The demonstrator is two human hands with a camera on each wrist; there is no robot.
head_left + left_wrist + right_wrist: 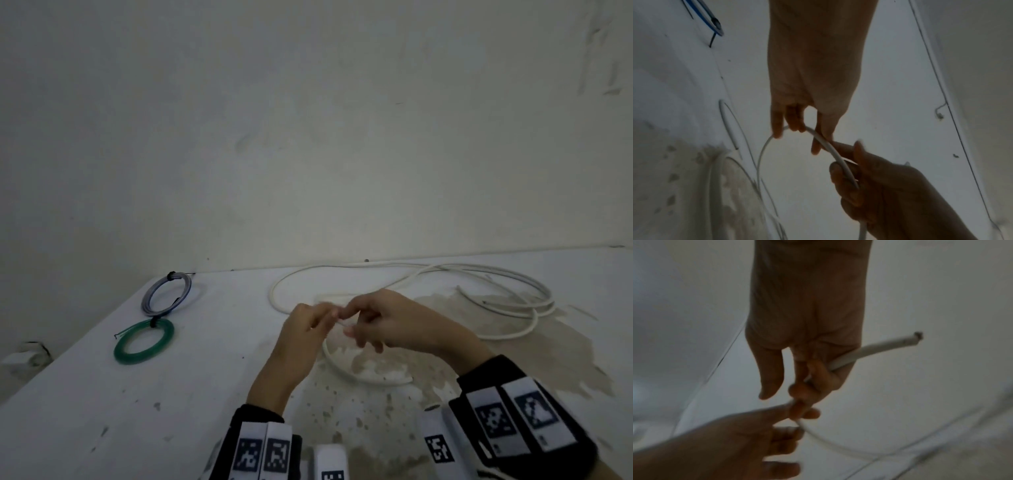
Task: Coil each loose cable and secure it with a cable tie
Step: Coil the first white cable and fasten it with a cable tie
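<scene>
Two tied coils, the green coil (pixel 144 341) and grey coil (pixel 166 293), lie at ten o'clock; left hand (pixel 303 329) and right hand (pixel 387 322) both pinch the white cable (pixel 370 378), looping toward one o'clock.

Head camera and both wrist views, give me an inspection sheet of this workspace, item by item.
Surface: white table, stained brown near the hands.
Job's things: green coil and blue-grey coil, each tied with a black tie; white cable lies loose.
Clutter: nothing seen.
Grippers: left hand and right hand both pinch the white cable near its end.
Cables: white cable sprawls in wide loops at the table's back right.
Surroundings: bare scuffed wall.
</scene>
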